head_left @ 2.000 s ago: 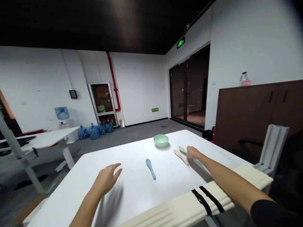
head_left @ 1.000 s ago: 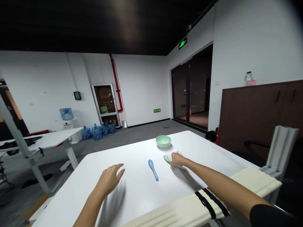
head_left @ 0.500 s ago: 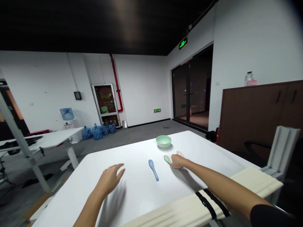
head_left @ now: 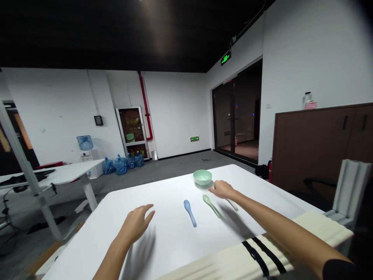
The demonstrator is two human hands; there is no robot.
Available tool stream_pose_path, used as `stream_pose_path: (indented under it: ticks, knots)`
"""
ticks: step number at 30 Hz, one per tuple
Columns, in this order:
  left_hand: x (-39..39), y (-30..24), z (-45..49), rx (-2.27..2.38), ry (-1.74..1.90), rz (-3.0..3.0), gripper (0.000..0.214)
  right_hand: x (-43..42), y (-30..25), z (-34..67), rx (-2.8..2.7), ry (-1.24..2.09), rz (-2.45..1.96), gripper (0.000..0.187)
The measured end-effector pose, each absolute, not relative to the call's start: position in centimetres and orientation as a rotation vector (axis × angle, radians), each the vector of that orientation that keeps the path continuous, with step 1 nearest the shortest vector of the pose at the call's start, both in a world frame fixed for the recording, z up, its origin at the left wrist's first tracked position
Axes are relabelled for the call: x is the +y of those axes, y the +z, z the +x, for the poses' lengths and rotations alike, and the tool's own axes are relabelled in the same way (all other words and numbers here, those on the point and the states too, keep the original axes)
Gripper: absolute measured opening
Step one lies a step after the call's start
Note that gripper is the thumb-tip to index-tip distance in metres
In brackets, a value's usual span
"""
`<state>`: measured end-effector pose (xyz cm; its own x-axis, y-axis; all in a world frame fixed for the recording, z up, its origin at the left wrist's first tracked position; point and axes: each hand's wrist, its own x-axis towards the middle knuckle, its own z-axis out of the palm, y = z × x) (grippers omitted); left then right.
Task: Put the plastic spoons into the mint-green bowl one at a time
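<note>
My right hand reaches over the white table, just right of a mint green bowl. Its fingers stretch out towards the bowl and nothing shows in their grip. It lies over the far end of a beige spoon, whose handle sticks out under my wrist. A green spoon lies free on the table just left of that hand. Further left is a blue spoon. My left hand rests flat and open on the table, left of the blue spoon.
A cream cloth with two black stripes lies along the table's near right edge. A ribbed white post and a brown cabinet stand to the right. Another white desk and blue water bottles are at the left.
My right hand carried the green spoon leftwards from beside the beige spoon, set it down next to the blue spoon, let go, and moved back towards the bowl. The left hand stayed put.
</note>
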<state>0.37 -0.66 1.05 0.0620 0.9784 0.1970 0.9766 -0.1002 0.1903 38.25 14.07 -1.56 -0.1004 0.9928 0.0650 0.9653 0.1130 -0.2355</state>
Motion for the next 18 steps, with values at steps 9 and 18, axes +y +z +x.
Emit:
stream_pose_path:
  ticks: [9,18]
  knots:
    - [-0.5,0.9,0.3,2.116,0.442,2.287,0.053,12.9,-1.2,43.9,-2.097,-0.069,-1.802,0.069]
    - [-0.4,0.8,0.4,2.127,0.433,2.294,0.052,13.0,-4.4,46.6,-2.116,0.002,-1.877,0.070]
